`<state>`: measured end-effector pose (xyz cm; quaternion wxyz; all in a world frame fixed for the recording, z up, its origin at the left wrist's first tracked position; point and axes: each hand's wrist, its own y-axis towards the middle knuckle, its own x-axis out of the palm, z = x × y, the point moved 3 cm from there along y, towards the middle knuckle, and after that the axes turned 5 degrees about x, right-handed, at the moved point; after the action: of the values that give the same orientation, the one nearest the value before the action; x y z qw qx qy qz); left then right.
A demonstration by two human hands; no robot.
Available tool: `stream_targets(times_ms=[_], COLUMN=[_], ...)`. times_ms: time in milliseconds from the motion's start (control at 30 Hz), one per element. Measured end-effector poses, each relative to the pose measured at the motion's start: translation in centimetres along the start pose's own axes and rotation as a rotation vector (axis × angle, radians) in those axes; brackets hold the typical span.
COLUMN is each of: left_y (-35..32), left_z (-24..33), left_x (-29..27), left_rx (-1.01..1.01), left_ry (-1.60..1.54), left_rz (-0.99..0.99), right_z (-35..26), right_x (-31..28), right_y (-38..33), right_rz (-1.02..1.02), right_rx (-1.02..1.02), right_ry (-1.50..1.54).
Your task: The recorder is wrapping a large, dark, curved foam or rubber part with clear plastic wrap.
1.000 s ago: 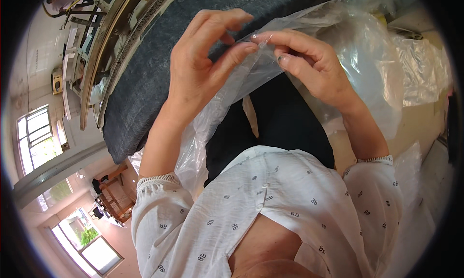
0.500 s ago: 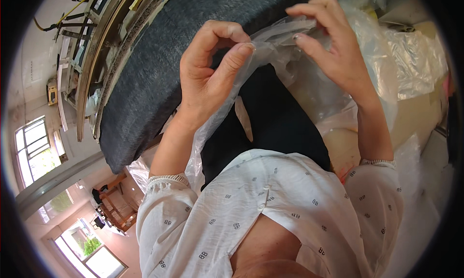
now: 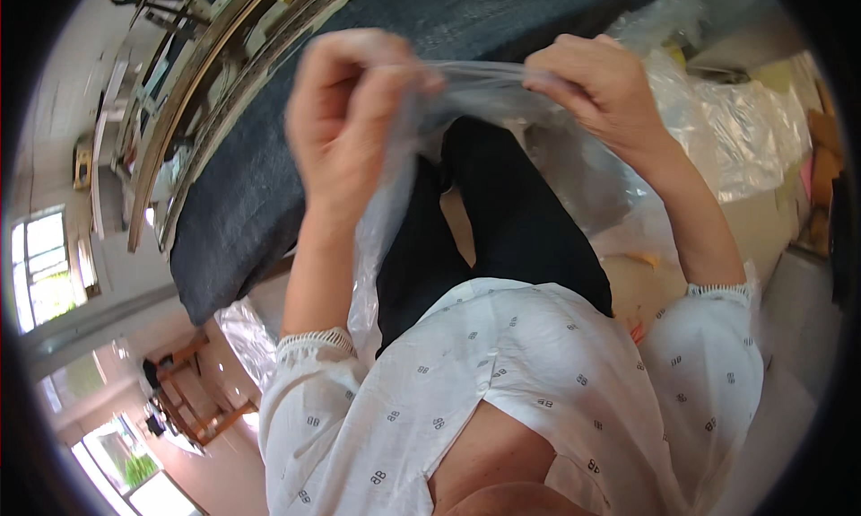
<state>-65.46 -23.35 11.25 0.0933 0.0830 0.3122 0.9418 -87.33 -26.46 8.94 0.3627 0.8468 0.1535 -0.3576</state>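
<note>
Both grips are closed on the same thing: a clear plastic bag [image 3: 502, 90] is pinched at its top edge by the left hand [image 3: 345, 126] and the right hand [image 3: 601, 90], and the film is pulled fairly taut between them. It's held up in front of the chest, above the lap, with the rest of it hanging down in a loose, wrinkled sheet along the left forearm toward the black trousers [image 3: 502, 238]. The left hand is a bit blurred, so exactly which fingers do the pinching there can't be made out; on the right, the edge is trapped under curled fingertips.

Handling-wise, the bag looks about as light as stuff gets, totally floppy, thin and see-through. It's probably slippery too, and the two layers likely cling together, so the mouth is best taken right at the rim with fingertip pinches, one layer per hand. Grabbing lower down would likely just bunch it up. It could tear or stretch if yanked hard.

Around it: a big dark grey cushion [image 3: 269, 184] is seen just behind the hands, more crinkled clear plastic [image 3: 744, 139] is piled off to the right, and a white patterned blouse [image 3: 502, 381] fills the bottom of the view. A window [image 3: 40, 269] sits at the far left.
</note>
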Motion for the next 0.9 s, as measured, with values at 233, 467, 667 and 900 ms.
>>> stream_targets(times_ms=[233, 467, 667, 900], left_y=[-4.8, -12.3, -34.2, -40.5], left_z=[15.7, 25.6, 23.7, 20.4], left_x=[-16.3, -31.2, -53.7, -51.9], left_rx=[0.237, -0.038, -0.561, -0.799], left_ry=[0.515, 1.141, 1.368, 1.588], left_rz=[0.761, 1.208, 1.128, 0.840], right_z=[10.5, 29.8, 25.1, 15.0], right_x=[0.7, -16.1, -20.4, -7.8], right_y=[-9.4, -17.1, 5.2, 11.8], right_rz=[-0.224, -0.846, 0.449, 0.174], right_rx=[0.061, 0.773, 0.251, 0.157], right_ry=[-0.461, -1.405, -0.809, -0.366])
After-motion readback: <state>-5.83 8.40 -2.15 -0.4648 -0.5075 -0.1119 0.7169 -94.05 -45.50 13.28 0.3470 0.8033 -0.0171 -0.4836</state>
